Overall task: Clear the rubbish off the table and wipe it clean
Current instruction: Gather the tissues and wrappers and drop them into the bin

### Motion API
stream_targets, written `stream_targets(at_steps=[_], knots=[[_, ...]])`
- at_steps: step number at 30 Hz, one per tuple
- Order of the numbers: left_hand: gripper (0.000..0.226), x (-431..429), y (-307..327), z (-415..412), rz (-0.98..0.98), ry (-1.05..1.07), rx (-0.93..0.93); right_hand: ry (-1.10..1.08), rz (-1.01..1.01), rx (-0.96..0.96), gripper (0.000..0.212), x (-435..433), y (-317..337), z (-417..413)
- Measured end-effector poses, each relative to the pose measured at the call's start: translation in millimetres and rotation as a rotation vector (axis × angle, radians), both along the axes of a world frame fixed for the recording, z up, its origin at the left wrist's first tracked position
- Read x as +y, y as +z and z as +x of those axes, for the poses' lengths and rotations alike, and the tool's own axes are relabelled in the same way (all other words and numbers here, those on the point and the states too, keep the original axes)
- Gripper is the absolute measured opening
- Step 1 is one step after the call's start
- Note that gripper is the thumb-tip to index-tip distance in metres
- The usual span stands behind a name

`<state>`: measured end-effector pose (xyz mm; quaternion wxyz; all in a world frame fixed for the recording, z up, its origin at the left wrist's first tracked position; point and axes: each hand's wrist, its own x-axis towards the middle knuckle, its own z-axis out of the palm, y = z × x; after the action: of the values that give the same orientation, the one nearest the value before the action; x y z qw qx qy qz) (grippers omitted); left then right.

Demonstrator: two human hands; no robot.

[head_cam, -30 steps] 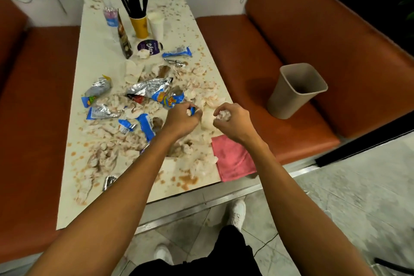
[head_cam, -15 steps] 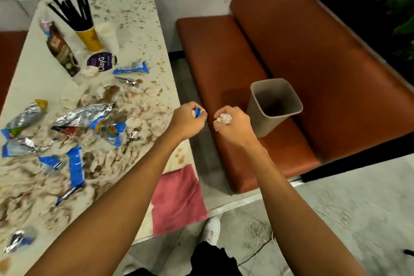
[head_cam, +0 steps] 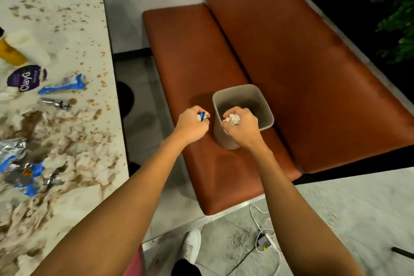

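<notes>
A beige waste bin (head_cam: 264,105) stands on the orange bench seat (head_cam: 190,47). My right hand (head_cam: 243,126) is over the bin's near rim, gripping a crumpled white tissue (head_cam: 233,118). My left hand (head_cam: 192,124) hovers just left of the bin above the seat, holding a small blue and white wrapper (head_cam: 202,116) in its fist. The dirty table (head_cam: 67,18) lies at the left, spattered brown and strewn with crumpled tissues (head_cam: 78,157) and wrappers.
On the table lie a blue wrapper (head_cam: 65,85), a purple lid (head_cam: 26,77), a foil twist (head_cam: 57,103), foil packets (head_cam: 18,163), a yellow cup (head_cam: 10,52) and a white cup (head_cam: 31,48). A pink cloth (head_cam: 135,263) shows at the bottom. Cables (head_cam: 262,240) lie on the floor.
Both hands have swung right, away from the table and over to the bin, still holding their rubbish. The view has turned right with them, so most of the table has left the frame.
</notes>
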<state>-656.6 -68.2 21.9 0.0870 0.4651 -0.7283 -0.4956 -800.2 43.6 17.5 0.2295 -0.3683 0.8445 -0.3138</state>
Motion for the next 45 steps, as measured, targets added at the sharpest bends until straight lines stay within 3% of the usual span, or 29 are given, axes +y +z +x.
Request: stream_targets(at_steps=[11, 17, 20, 28, 36, 39, 45], knots=[[0.023, -17, -31, -97, -0.026, -0.068, -0.039, -0.097, 0.049, 0.035, 0.026, -29, -52, -93], [0.024, -20, -39, -112, -0.034, -0.114, -0.037, 0.160, 0.394, 0.095, 0.063, -40, -73, -105], [0.022, -22, -43, -116, -0.016, -0.111, -0.050, 0.170, 0.356, 0.017, 0.070, -37, -76, -111], [0.038, -17, -50, -150, 0.011, -0.153, -0.123, -0.040, 0.150, -0.028, 0.043, -8, -67, -123], [0.067, -2, -76, -175, -0.087, -0.460, -0.354, -0.131, 0.043, -0.033, 0.032, 25, -59, -126], [0.061, 0, -82, -171, -0.099, -0.513, -0.357, -0.143, 0.030, -0.022, 0.031, 31, -58, -127], [0.036, -3, -71, -141, -0.119, -0.377, -0.129, -0.135, 0.018, -0.012, 0.030, 24, -49, -115]])
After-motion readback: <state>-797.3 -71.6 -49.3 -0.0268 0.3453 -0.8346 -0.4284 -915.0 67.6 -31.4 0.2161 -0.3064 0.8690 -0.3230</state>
